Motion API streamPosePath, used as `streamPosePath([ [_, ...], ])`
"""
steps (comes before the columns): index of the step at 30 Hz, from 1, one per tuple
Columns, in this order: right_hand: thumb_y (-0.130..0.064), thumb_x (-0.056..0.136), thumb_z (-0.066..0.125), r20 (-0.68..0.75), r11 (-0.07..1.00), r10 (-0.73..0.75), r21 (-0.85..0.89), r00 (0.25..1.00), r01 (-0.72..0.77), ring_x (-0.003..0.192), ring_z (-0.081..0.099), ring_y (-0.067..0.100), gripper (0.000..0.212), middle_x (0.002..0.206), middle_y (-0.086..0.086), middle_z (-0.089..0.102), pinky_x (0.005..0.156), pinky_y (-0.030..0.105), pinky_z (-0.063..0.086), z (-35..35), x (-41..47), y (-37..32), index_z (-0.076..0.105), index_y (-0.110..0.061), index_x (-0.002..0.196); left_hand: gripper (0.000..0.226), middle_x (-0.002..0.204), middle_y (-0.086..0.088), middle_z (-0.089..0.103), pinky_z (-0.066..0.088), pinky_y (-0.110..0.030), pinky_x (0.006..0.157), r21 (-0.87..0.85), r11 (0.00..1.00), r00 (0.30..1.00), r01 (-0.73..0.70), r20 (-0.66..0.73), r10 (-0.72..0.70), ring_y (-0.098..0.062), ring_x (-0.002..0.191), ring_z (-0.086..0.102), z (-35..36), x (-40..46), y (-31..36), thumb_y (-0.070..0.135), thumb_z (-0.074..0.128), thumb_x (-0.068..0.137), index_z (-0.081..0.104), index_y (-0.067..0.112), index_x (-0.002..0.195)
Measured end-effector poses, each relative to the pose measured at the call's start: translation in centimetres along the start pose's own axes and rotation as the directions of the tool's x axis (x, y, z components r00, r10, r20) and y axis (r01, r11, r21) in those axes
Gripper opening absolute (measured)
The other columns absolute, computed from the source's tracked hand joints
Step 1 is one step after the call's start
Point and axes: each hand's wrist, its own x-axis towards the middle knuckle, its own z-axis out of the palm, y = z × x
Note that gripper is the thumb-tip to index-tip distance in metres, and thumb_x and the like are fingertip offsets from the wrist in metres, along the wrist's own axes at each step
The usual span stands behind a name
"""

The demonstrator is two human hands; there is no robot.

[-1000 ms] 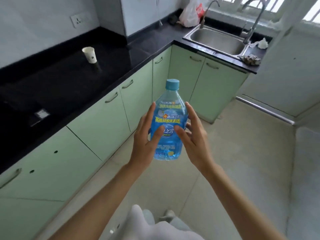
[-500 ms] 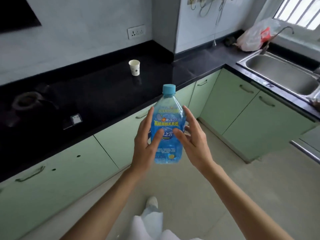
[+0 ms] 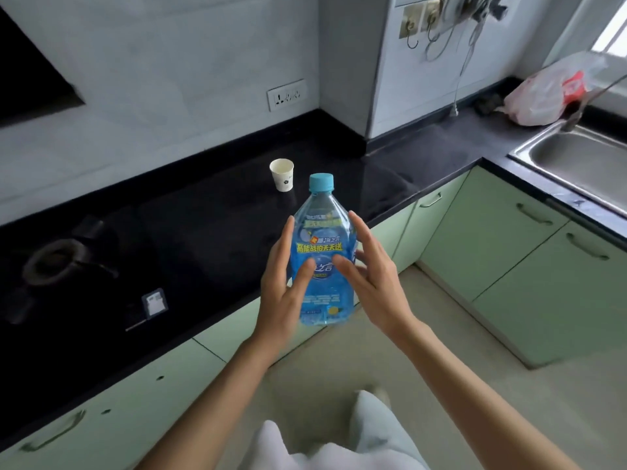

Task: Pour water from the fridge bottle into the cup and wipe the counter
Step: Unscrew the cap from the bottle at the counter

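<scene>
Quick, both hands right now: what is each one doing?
Left hand: closed on the capped blue plastic water bottle, left side.
Right hand: fingers spread along the bottle's right side, helping hold it.

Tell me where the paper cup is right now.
In the head view, the paper cup stands upright on the black counter, near the back wall, just beyond and left of the bottle, below the wall socket.

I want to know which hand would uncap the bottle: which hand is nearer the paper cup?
Left. The left hand holds the bottle's side below the cup; the right hand holds the far side.
</scene>
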Motion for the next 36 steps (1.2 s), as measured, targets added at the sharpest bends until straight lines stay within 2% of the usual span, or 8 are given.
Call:
streamPosePath([
  [4,-0.037,0.095,0.054,0.076,1.000,0.004,-0.007,0.997,-0.003,0.114,0.058,0.013,0.059,0.134,-0.004,0.049,0.087,0.041,0.056,-0.4,5.3,2.7,0.025,-0.045,0.146,0.059,0.150,0.006,0.038,0.042,-0.051,0.105,0.017,1.000,0.997,0.022,-0.068,-0.020,-0.017,0.134,0.045,0.6,4.3,-2.0,0.043,0.055,0.091,0.027,0.055,0.142],
  [10,-0.040,0.093,0.054,0.193,0.999,0.015,0.044,0.981,-0.024,0.115,0.057,0.010,0.058,0.133,-0.018,0.044,0.089,0.040,0.055,-2.2,14.2,7.1,0.026,-0.055,0.141,0.059,0.149,0.008,0.039,0.041,-0.050,0.106,0.060,0.995,0.974,0.080,-0.215,-0.066,-0.015,0.135,0.043,3.0,11.8,-5.5,0.045,0.055,0.091,0.027,0.055,0.141],
  [16,-0.044,0.094,0.054,0.368,0.999,0.026,0.027,0.929,-0.038,0.113,0.060,0.018,0.058,0.135,-0.010,0.045,0.090,0.045,0.054,-3.5,21.7,11.3,0.025,-0.052,0.143,0.062,0.148,0.008,0.041,0.041,-0.049,0.107,0.065,0.985,0.927,0.157,-0.353,-0.125,-0.013,0.135,0.043,4.9,17.2,-8.8,0.044,0.059,0.088,0.029,0.052,0.142],
  [20,-0.053,0.092,0.051,0.477,1.000,0.026,-0.008,0.879,-0.025,0.129,0.047,0.016,0.063,0.139,-0.015,0.039,0.102,0.046,0.046,-2.7,24.7,13.2,0.025,-0.041,0.148,0.063,0.148,0.005,0.043,0.039,-0.048,0.109,-0.012,0.979,0.883,0.202,-0.431,-0.188,-0.013,0.135,0.044,5.0,18.8,-10.8,0.041,0.063,0.086,0.032,0.054,0.140],
  [24,-0.052,0.092,0.053,0.550,0.999,0.037,-0.005,0.834,-0.041,0.135,0.041,0.015,0.063,0.143,-0.017,0.037,0.105,0.049,0.043,-0.4,26.6,14.4,0.023,-0.043,0.148,0.065,0.149,0.002,0.043,0.040,-0.049,0.108,-0.016,0.969,0.850,0.245,-0.478,-0.223,-0.015,0.135,0.044,3.3,19.4,-12.4,0.039,0.063,0.087,0.031,0.050,0.143],
  [29,-0.019,0.093,0.063,0.623,0.998,0.067,-0.028,0.779,-0.063,0.127,0.051,0.014,0.070,0.142,0.001,0.048,0.103,0.040,0.046,2.2,28.7,14.6,0.025,-0.034,0.149,0.069,0.146,0.010,0.042,0.039,-0.049,0.109,0.097,0.959,0.851,0.267,-0.491,-0.188,-0.014,0.136,0.042,-0.4,19.8,-13.6,0.036,0.065,0.085,0.032,0.041,0.145],
  [33,-0.007,0.087,0.069,0.647,0.997,0.078,-0.040,0.759,-0.069,0.122,0.055,0.006,0.075,0.137,-0.007,0.053,0.101,0.031,0.047,3.8,30.3,14.8,0.029,-0.028,0.147,0.075,0.140,0.005,0.041,0.041,-0.049,0.107,0.203,0.941,0.876,0.272,-0.456,-0.155,-0.016,0.134,0.041,-3.3,20.5,-14.7,0.033,0.069,0.082,0.031,0.040,0.146],
  [36,-0.005,0.082,0.073,0.628,0.999,0.051,-0.047,0.776,-0.027,0.121,0.055,0.004,0.077,0.136,-0.008,0.053,0.100,0.028,0.048,5.0,31.2,14.9,0.034,-0.033,0.143,0.084,0.135,0.003,0.042,0.044,-0.040,0.106,0.219,0.935,0.883,0.280,-0.440,-0.162,-0.012,0.132,0.043,-4.5,20.9,-15.3,0.011,0.077,0.078,0.033,0.035,0.147],
])
